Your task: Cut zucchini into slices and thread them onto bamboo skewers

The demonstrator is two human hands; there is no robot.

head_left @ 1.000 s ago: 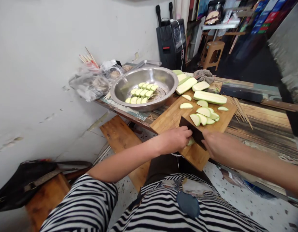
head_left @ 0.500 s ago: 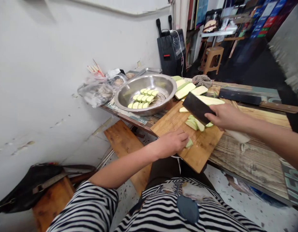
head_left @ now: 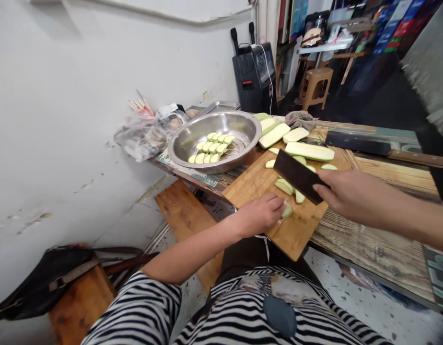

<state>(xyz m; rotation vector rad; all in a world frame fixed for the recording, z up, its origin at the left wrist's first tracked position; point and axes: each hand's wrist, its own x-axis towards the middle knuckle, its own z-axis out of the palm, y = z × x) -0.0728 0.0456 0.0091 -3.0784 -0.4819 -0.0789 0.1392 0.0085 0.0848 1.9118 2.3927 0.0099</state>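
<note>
My right hand [head_left: 338,191] grips a dark cleaver [head_left: 297,176], its blade over pale green slices on the wooden cutting board [head_left: 250,184]. At the board's near left part, my left hand [head_left: 266,211] has its fingers closed on a green slice [head_left: 286,210]. Cut slices [head_left: 284,186] lie under and around the blade. A halved green vegetable [head_left: 309,151] rests at the board's far side, with more long pieces [head_left: 274,135] behind it. Skewered slices [head_left: 209,147] sit in the steel basin [head_left: 176,155] to the left.
A second cleaver [head_left: 358,142] lies on the table [head_left: 372,244] at the right. Beyond the board is a grey cloth [head_left: 300,120]. Plastic bags [head_left: 142,136] and a black speaker [head_left: 255,79] stand behind and left. A wooden bench [head_left: 183,208] is below the table's left edge.
My right hand and the cleaver have moved slightly right and down, uncovering more slices. My left hand, with the slice, has shifted a little to the right.
</note>
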